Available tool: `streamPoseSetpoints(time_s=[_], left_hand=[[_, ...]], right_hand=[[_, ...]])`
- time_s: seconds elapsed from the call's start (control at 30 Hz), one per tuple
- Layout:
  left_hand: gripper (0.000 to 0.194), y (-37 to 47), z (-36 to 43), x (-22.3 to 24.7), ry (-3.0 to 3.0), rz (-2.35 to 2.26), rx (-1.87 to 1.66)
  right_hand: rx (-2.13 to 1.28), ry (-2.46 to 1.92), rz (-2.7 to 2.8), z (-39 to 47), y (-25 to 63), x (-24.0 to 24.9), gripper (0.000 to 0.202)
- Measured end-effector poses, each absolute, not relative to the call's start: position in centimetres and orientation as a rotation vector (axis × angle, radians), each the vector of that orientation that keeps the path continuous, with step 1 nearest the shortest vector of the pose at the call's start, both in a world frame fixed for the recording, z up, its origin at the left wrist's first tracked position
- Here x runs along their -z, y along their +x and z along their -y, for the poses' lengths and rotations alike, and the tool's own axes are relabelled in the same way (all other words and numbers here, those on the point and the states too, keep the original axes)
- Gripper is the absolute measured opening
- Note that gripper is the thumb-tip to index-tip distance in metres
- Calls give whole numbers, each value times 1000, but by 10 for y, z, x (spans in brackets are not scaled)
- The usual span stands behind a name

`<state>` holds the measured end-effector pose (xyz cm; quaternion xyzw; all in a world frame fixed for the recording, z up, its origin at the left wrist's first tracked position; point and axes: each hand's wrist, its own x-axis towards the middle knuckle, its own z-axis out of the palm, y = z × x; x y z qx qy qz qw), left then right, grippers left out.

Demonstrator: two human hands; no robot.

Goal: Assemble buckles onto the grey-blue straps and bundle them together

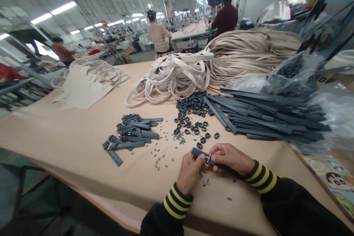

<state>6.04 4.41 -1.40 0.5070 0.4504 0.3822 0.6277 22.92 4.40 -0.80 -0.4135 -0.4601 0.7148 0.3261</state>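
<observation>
Pinching a dark strap (201, 153) with its gold buckle (208, 158) between them, the left hand (190, 171) and right hand (231, 158) each keep a closed grip, yet the buckle could slip among the loose rings (193, 116) just beyond.

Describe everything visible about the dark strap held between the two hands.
The dark strap is a narrow, flat, blue-grey strip that looks like leather or a leather substitute. A small gold-coloured buckle sits on it near the middle. It lies roughly level just above the tan table, its near end pointing left. The left hand pinches it from below; the right hand covers its other end, which is hidden.
</observation>
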Motion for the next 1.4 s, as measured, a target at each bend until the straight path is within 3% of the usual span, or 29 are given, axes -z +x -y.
streamPoseSetpoints(time_s=[0.47, 0.63, 0.87, 1.1, 1.4], left_hand=[[26, 60, -46, 12, 1143, -956, -861], [23, 62, -44, 11, 1173, -1004, -895], [13, 73, -26, 7, 1650, -1232, -1238], [28, 45, -29, -20, 1305, -868, -719], [39, 47, -34, 7, 925, -761, -696]], right_hand=[[-1909, -983, 1265, -41, 226, 5, 32], [-1727, -1116, 1428, -40, 218, 8, 29], [-1214, -1288, 1677, -44, 217, 9, 23], [-1314, -1203, 1749, -43, 227, 2, 20], [-1396, -1135, 1803, -35, 218, 3, 18]])
